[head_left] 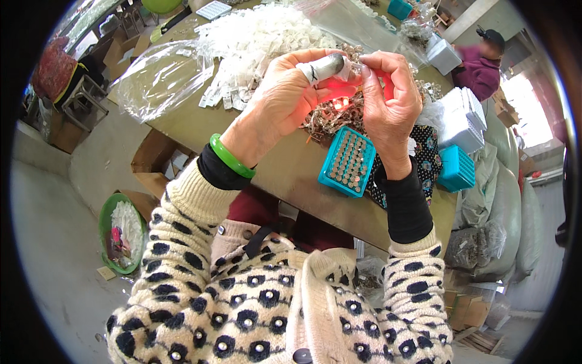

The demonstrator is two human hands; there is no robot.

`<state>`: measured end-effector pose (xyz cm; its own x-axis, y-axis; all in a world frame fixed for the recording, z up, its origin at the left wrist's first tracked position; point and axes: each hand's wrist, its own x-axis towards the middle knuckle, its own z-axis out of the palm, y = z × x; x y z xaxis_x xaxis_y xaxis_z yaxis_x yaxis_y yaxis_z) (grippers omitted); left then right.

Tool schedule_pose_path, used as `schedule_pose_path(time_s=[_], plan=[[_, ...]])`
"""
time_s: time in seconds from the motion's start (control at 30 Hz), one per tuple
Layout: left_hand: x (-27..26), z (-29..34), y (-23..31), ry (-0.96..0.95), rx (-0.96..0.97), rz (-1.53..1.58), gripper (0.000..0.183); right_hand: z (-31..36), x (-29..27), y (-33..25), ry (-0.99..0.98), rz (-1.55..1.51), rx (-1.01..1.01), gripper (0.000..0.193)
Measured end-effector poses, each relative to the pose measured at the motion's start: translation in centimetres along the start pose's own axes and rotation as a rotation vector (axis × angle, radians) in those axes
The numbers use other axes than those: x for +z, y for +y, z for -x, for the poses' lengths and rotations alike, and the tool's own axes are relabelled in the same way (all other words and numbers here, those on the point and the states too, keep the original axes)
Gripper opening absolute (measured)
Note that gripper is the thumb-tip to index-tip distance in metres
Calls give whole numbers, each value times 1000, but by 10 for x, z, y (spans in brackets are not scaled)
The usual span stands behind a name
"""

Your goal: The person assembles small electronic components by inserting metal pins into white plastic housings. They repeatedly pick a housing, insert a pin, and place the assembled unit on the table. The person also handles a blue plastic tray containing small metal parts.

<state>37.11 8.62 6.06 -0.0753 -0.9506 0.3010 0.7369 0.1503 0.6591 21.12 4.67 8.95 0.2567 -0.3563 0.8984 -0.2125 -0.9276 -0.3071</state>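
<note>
My left hand (282,91) is raised over the table, its fingers closed in a pinch. A white sleeve with a dark tip (325,68) covers one of its fingers. Close to it on the right, my right hand (393,100) pinches with thumb and forefinger. Something small and whitish shows between the two sets of fingertips, too small to name. Red light glows on the fingers and on the brown tangled heap (321,124) beneath them. Below the hands sits a turquoise tray (324,171) with rows of small round metal-coloured pieces.
Small clear plastic pieces (267,36) are heaped at the far side, beside a clear bag (163,79). Black patterned cloth (429,161), a turquoise basket (456,170) and white trays (461,118) lie right. A person in purple (476,73) sits far right. A green basin (104,242) stands on the floor.
</note>
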Motion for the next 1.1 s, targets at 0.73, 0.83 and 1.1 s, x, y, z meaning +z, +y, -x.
schedule_pose_path(time_s=[0.73,0.83,1.1], plan=[[-14,32,-22,124,-149,145,21,24,-8,-6,-371,-22,96,20],[-8,48,-31,191,-138,-23,23,45,-7,-12,-334,-57,178,17],[-18,106,-55,246,-315,-175,22,111,-23,-38,-363,-120,380,15]])
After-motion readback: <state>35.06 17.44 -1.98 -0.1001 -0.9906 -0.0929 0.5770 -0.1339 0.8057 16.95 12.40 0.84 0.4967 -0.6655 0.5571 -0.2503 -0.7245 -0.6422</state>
